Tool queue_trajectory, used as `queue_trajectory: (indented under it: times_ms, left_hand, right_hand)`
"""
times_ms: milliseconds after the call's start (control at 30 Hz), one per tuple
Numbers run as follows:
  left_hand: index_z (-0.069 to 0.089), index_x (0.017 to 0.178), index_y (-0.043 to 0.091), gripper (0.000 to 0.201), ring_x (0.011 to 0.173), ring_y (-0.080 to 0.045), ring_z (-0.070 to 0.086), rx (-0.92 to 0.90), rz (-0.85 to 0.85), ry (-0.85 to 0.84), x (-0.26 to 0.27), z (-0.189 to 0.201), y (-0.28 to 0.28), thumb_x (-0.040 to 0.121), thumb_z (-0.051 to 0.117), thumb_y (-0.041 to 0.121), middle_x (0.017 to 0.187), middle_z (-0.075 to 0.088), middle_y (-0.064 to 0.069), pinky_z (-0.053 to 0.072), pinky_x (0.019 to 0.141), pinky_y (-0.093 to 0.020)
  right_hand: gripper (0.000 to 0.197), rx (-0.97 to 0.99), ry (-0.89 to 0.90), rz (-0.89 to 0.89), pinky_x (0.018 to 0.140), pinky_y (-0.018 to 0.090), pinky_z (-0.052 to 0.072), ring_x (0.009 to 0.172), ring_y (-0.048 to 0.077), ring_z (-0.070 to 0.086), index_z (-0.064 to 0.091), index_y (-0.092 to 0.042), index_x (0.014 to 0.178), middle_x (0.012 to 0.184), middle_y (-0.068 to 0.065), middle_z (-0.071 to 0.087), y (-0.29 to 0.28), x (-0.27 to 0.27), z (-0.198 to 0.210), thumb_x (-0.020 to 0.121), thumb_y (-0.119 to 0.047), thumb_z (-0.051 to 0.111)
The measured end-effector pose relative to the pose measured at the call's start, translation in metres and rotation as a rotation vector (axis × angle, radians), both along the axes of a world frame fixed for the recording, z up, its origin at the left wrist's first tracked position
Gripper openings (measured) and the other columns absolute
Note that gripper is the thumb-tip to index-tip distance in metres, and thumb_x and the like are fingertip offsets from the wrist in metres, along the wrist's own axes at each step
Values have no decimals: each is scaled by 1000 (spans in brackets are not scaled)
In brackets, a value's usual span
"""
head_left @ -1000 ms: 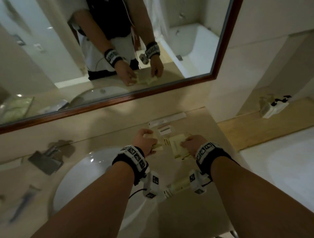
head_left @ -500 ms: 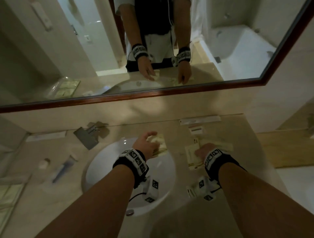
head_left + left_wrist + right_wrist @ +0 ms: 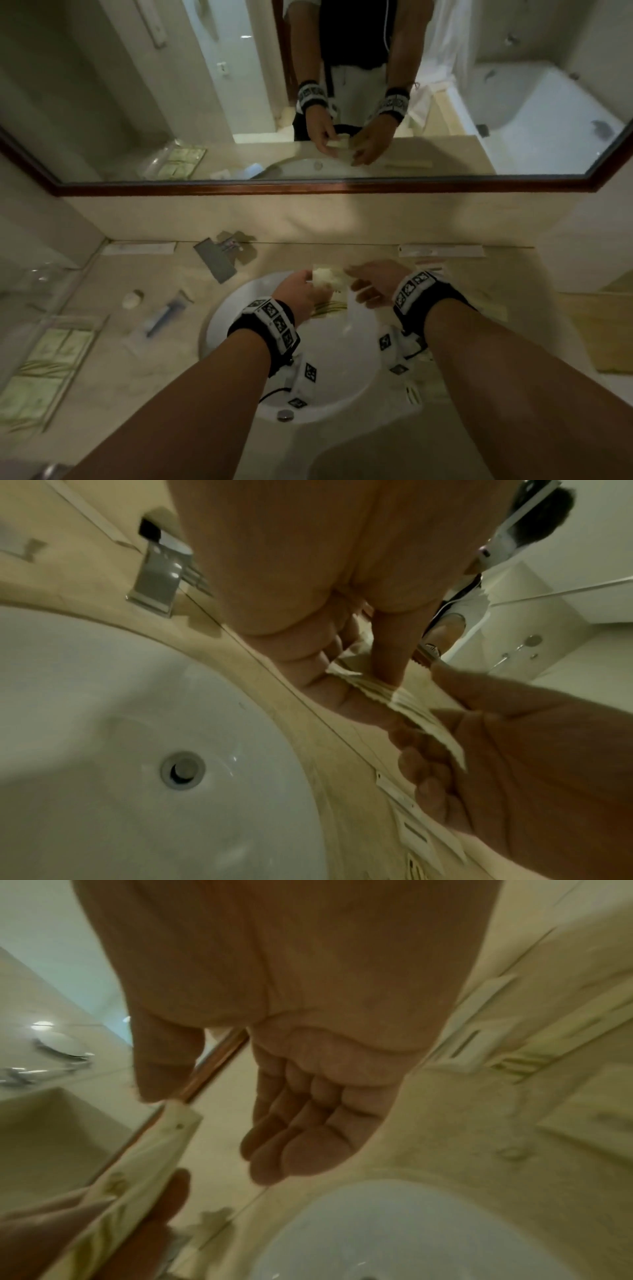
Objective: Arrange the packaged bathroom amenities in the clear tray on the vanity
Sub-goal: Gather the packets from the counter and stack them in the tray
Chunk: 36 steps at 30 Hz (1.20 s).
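My left hand [image 3: 308, 284] [image 3: 356, 680] pinches a thin stack of cream amenity packets [image 3: 327, 275] [image 3: 380, 696] between thumb and fingers, above the far rim of the sink. My right hand [image 3: 363, 284] [image 3: 205, 1134] is beside it with loosely curled fingers. Its thumb tip touches the end of the packets [image 3: 154, 1150], and its fingers hold nothing. The clear tray [image 3: 73, 373] sits at the left end of the vanity. Several cream-and-green packets [image 3: 51, 346] lie inside it.
A white basin [image 3: 325, 377] with a flat chrome faucet [image 3: 215, 260] lies under my forearms. A blue tube [image 3: 164, 315] and a small white round item [image 3: 132, 300] lie left of it. Long white packs [image 3: 442, 250] line the backsplash. More packets [image 3: 493, 305] remain at right.
My left hand carried packets leftward from the right counter to above the sink's far rim. My right hand left the packets on the counter and joined it. The tray came into view.
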<state>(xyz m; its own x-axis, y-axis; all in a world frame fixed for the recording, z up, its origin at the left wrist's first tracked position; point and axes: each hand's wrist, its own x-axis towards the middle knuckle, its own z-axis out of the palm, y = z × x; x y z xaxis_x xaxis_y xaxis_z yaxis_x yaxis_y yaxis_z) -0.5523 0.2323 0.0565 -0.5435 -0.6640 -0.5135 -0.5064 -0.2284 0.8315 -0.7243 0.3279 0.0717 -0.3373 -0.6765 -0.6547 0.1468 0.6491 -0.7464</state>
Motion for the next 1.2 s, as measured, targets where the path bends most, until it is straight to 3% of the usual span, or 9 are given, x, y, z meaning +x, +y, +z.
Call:
queue_trajectory:
  times_ms: [233, 333, 467, 567, 633, 767, 867, 967, 1200]
  left_hand:
    - [74, 100, 27, 47, 98, -32, 72, -108, 6, 58, 76, 36, -55, 56, 85, 41, 99, 77, -7, 57, 91, -56]
    - [73, 95, 17, 34, 88, -33, 72, -90, 99, 84, 122, 57, -78, 66, 86, 32, 96, 76, -12, 61, 75, -46]
    - [65, 88, 8, 11, 55, -19, 62, -28, 244, 162, 181, 78, -107, 85, 76, 9, 78, 66, -12, 49, 45, -25]
    - [64, 97, 4, 17, 58, -22, 63, 65, 306, 215, 226, 89, -127, 86, 75, 10, 84, 68, -17, 53, 52, -28]
    - [65, 105, 3, 21, 64, -24, 67, 119, 323, 241, 258, 93, -139, 87, 73, 8, 89, 71, -18, 56, 63, -34]
    - [67, 106, 3, 22, 64, -22, 65, 93, 369, 236, 327, 92, -164, 84, 73, 7, 83, 72, -17, 49, 51, -27]
    - [67, 104, 4, 27, 62, -23, 59, 73, 370, 150, 384, 88, -180, 80, 75, 11, 64, 69, -10, 36, 52, -29]
    - [67, 99, 3, 15, 56, -18, 60, 92, 427, 110, 436, 75, -193, 85, 72, 4, 54, 65, -4, 46, 50, -25]
    - [69, 109, 8, 22, 64, -18, 67, 201, 522, 63, 512, 28, -213, 87, 73, 9, 84, 72, -12, 51, 50, -24]
  right_hand:
    - [38, -213, 75, 318, 58, 29, 49, 63, 16, 58, 71, -15, 106, 79, 4, 65, -85, 76, 28, 71, -25, 83]
    - [25, -265, 91, 370, 54, 27, 42, 56, 15, 52, 70, -10, 96, 69, 6, 60, -124, 117, 40, 73, -14, 81]
    - [20, -341, 86, 338, 53, 27, 44, 60, 18, 55, 70, -11, 92, 68, 5, 63, -169, 175, 57, 75, -7, 80]
    - [12, -397, 125, 332, 51, 27, 43, 57, 20, 55, 68, -14, 82, 64, 5, 65, -203, 220, 69, 78, -11, 79]
    - [15, -422, 113, 325, 56, 34, 49, 66, 27, 64, 71, -12, 85, 76, 12, 72, -226, 254, 74, 75, -18, 80]
    - [26, -399, 71, 324, 86, 60, 54, 95, 43, 70, 74, -13, 81, 91, 20, 76, -268, 324, 69, 64, -31, 81]
    - [23, -387, 74, 319, 72, 47, 57, 78, 36, 69, 74, -16, 75, 86, 17, 75, -294, 366, 64, 68, -38, 79]
    - [15, -356, 87, 378, 49, 28, 42, 55, 20, 51, 70, -15, 76, 66, 9, 60, -317, 400, 55, 85, -27, 73]
    - [21, -123, 30, 491, 52, 29, 52, 61, 22, 66, 71, -13, 93, 81, 10, 73, -347, 475, 2, 85, -32, 75]
